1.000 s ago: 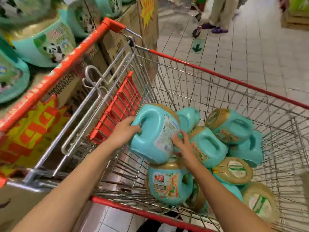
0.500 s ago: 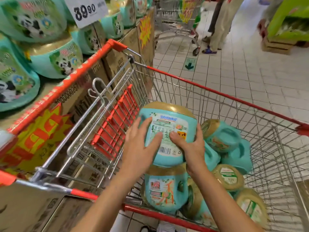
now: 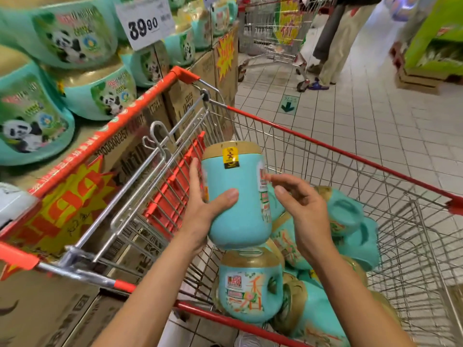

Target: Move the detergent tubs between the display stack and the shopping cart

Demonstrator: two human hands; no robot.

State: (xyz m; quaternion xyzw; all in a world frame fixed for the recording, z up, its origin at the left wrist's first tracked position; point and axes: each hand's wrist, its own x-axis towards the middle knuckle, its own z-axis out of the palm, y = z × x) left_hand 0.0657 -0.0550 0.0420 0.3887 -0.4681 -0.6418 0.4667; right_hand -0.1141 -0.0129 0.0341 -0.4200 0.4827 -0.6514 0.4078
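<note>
At far left, the display stack point(image 3: 95, 93) carries teal tubs with panda labels; their writing is too blurred to read. The price tag point(image 3: 144, 23) reads 39.90. The left hand point(image 3: 203, 216) grasps a tub point(image 3: 238, 196), thumb across its front. The tub is upright with its gold lid up, above the cart point(image 3: 350, 154). The right hand point(image 3: 303, 209) is released, fingers spread, just beside the tub. Other tubs point(image 3: 250, 289) lie in the cart.

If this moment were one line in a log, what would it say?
left hand: grips held tub, cap up, above cart | right hand: open beside it | other tubs: piled in cart
</note>
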